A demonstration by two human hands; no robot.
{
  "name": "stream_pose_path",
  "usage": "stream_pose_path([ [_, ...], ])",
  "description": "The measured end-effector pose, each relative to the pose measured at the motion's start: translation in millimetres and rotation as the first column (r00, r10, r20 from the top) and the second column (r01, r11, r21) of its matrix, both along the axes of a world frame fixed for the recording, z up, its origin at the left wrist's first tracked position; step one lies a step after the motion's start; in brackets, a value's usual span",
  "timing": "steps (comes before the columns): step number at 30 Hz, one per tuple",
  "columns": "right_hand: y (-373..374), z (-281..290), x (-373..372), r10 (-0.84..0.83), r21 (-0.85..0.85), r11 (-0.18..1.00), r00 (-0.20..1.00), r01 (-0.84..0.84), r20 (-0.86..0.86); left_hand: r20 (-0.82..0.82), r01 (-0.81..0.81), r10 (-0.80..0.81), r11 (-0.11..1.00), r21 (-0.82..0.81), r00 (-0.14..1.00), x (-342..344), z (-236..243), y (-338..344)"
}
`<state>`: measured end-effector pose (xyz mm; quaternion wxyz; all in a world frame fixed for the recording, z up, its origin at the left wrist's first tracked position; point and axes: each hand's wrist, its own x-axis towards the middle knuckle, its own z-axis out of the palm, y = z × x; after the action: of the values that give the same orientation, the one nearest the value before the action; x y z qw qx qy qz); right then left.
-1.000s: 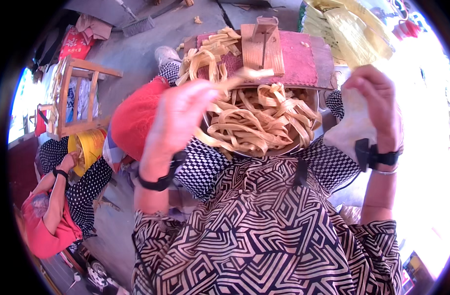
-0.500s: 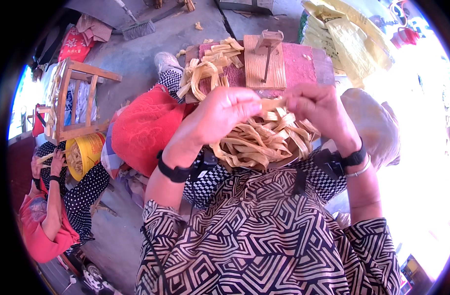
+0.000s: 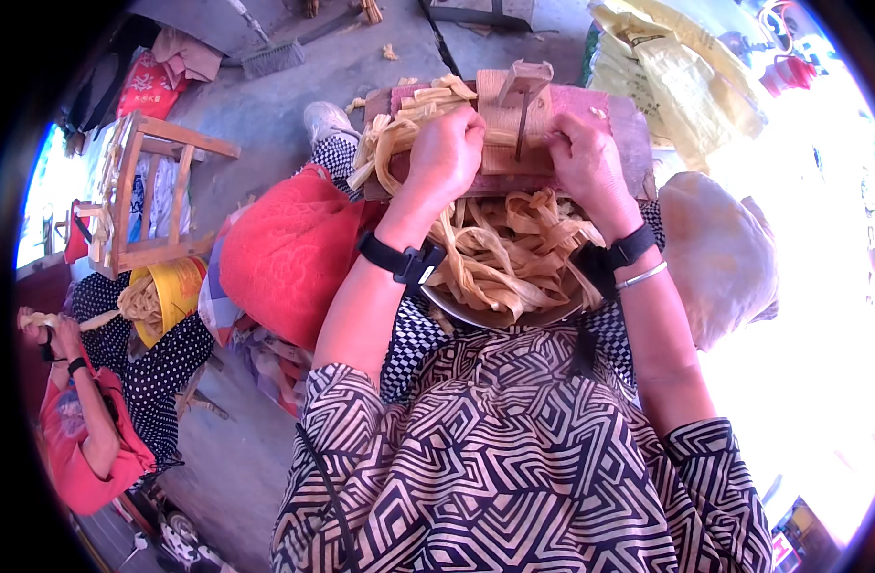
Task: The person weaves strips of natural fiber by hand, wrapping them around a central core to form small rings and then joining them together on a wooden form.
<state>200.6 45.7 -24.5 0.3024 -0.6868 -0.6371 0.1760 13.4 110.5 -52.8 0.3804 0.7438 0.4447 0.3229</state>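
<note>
A pale tan, flat fibrous strip [image 3: 502,136] stretches level across a wooden block [image 3: 497,88] with an upright bracket and thin dark rod. My left hand [image 3: 446,153] grips its left end; my right hand [image 3: 587,159] pinches its right end, just right of the rod. The block rests on a board with a pink mat [image 3: 595,98]. Folded strips [image 3: 388,141] lie piled at the board's left. Below my hands, a metal bowl [image 3: 480,320] full of loose curled strips [image 3: 514,263] sits in my lap.
At left are a red cloth [image 3: 275,263], a wooden frame [image 3: 132,191] and a co-worker [image 3: 89,430] holding a strip by a yellow bucket [image 3: 175,296]. A broom [image 3: 270,59] lies farther back. At right are yellow sacks [image 3: 662,76] and a pale cloth bundle [image 3: 719,248].
My hands have come together from wide apart, then moved up and forward from over the bowl onto the wooden block with the strip. The co-worker's hands have shifted left.
</note>
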Motion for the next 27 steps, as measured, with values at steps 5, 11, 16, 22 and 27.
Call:
stream_pose_path([
  [5,-24,15,10,0.274,0.113,0.960,0.938,-0.255,-0.212,-0.034,0.021,-0.023,0.997,-0.076,0.999,-13,20,-17],
  [11,-28,54,-18,0.093,-0.011,0.995,0.934,-0.103,-0.345,0.440,0.328,-0.069,0.771,-0.547,0.895,5,72,-63],
  [16,-48,74,6,0.196,-0.111,0.971,0.972,-0.211,-0.133,0.207,0.414,-0.359,0.777,-0.475,0.910,-23,111,-65],
  [22,-104,153,-22,0.303,0.191,0.609,0.004,-0.770,-0.953,0.612,0.723,-0.465,0.635,-0.273,0.639,-24,164,-99],
  [27,-92,123,-39,0.049,0.183,0.983,0.911,0.029,-0.409,0.743,0.555,-0.040,0.692,-0.462,0.668,8,139,-124],
])
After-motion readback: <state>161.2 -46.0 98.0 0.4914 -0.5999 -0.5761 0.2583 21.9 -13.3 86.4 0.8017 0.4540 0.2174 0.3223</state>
